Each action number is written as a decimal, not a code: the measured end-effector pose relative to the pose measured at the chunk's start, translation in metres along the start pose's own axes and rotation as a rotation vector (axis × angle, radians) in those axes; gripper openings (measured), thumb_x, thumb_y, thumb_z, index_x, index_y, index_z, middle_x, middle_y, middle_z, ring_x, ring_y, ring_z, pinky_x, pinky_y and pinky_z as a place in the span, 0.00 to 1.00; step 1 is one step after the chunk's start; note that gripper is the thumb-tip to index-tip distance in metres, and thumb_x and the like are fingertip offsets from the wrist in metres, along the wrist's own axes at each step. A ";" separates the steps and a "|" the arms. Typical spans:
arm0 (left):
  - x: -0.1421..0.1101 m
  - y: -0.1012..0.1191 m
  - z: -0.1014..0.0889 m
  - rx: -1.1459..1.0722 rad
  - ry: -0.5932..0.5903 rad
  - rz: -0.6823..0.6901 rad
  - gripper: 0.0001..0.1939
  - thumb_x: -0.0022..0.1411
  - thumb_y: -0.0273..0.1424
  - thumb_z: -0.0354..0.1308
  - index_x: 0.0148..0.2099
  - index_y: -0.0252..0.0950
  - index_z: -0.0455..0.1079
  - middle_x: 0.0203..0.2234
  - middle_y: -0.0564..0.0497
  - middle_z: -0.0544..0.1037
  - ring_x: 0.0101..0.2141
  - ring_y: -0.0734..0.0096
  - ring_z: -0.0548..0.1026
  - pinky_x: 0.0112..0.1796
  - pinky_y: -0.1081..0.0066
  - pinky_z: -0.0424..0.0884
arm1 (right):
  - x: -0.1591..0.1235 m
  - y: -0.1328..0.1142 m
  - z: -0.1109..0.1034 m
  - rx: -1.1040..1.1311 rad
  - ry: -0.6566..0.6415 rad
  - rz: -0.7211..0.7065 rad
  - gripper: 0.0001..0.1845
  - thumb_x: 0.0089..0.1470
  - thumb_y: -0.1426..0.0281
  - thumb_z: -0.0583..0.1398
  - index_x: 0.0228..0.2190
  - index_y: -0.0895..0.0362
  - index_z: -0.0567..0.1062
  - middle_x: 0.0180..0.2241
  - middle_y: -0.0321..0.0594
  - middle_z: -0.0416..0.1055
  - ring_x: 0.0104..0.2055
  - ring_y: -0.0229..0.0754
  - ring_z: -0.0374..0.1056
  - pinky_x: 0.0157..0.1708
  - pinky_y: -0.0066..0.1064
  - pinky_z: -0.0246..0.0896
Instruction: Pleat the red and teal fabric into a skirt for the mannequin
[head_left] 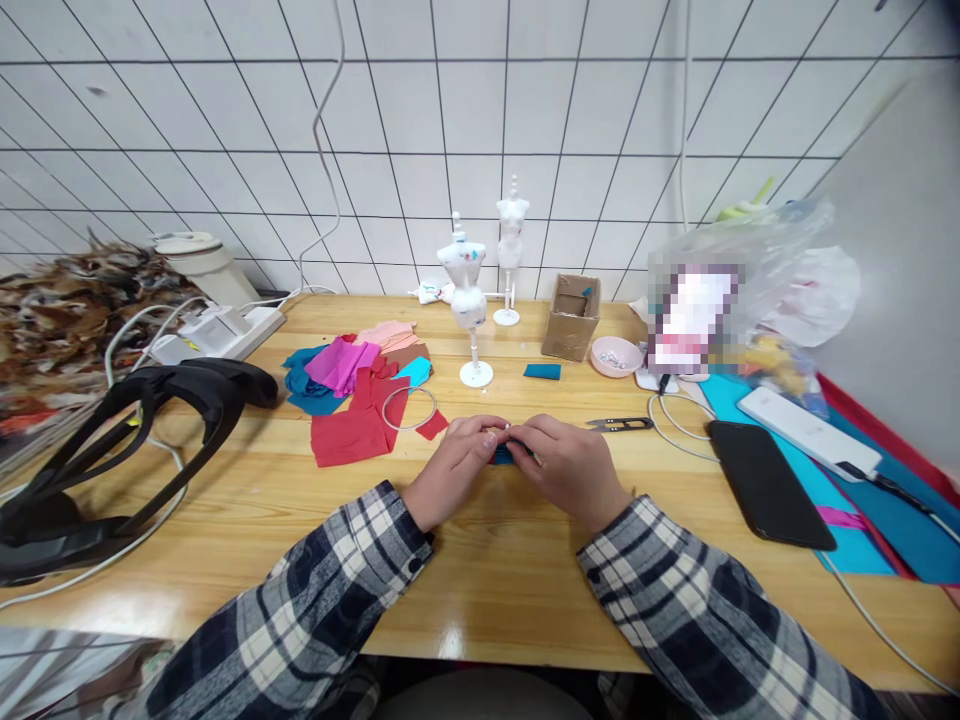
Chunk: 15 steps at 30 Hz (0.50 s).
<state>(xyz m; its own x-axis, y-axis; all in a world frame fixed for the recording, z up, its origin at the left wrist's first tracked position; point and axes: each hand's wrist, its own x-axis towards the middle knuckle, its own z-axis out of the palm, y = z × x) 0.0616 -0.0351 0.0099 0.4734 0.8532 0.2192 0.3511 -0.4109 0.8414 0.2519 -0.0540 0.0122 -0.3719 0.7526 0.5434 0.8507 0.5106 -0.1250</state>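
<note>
Plaid sleeves [330, 570], left fingers [486, 440] and right fingers [520, 438] in a pinch on blue cloth [502, 456] just below them

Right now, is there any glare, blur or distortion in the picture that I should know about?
Head view: pale glare on the table near its front edge; wall tile lines splay outward at the sides; coarse pixel blocks cover the lit screen; fine detail of the blue cloth at the fingers is too small to tell.

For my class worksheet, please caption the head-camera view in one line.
Left hand and right hand hold a small blue piece at a wooden table, two white mannequins standing beyond.
</note>
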 end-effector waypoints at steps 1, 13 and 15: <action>0.000 0.000 0.000 0.000 -0.002 -0.002 0.29 0.70 0.48 0.37 0.50 0.38 0.76 0.51 0.44 0.73 0.53 0.58 0.67 0.56 0.56 0.61 | 0.000 0.000 0.000 -0.010 -0.002 -0.003 0.11 0.62 0.68 0.55 0.36 0.53 0.79 0.32 0.35 0.77 0.31 0.35 0.70 0.27 0.29 0.50; 0.004 0.001 0.003 0.201 0.030 0.039 0.14 0.68 0.36 0.51 0.44 0.41 0.78 0.45 0.46 0.75 0.48 0.60 0.70 0.51 0.58 0.63 | 0.003 -0.004 0.005 0.388 0.041 0.285 0.05 0.53 0.71 0.60 0.28 0.55 0.77 0.26 0.35 0.73 0.25 0.35 0.66 0.26 0.27 0.57; 0.004 0.001 0.003 0.218 0.059 0.038 0.12 0.66 0.35 0.53 0.40 0.40 0.79 0.41 0.47 0.76 0.44 0.62 0.71 0.48 0.60 0.64 | 0.004 -0.006 0.007 0.476 0.038 0.335 0.05 0.52 0.71 0.61 0.26 0.55 0.77 0.24 0.35 0.72 0.23 0.35 0.64 0.25 0.27 0.57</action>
<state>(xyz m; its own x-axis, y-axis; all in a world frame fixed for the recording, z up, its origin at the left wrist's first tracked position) 0.0662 -0.0328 0.0108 0.4434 0.8507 0.2824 0.5033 -0.4970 0.7069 0.2430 -0.0507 0.0094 -0.0898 0.8945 0.4380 0.6557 0.3841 -0.6501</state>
